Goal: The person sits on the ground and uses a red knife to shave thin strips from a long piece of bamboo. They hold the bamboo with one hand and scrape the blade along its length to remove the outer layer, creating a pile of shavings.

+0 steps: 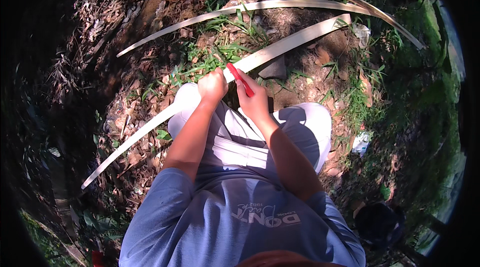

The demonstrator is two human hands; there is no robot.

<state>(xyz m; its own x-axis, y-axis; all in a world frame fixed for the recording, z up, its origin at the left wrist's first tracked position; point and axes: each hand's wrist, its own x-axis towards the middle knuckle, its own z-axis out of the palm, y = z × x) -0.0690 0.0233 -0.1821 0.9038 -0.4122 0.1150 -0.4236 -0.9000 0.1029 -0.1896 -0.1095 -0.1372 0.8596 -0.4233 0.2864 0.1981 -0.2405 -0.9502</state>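
bamboo strip (280,47) | lower-left to upper-right | left hand (212,86) grip

The left hand (212,86) covers the middle of the long pale strip (290,43). The right hand (252,99) hides most of the red tool (236,74), so its kind is unclear.

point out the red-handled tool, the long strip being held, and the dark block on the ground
red-handled tool (240,79), head view, on the middle of the red handle in the right hand
long pale strip (295,42), head view, on its bare stretch beyond the hands
dark block (274,69), head view, on its top face
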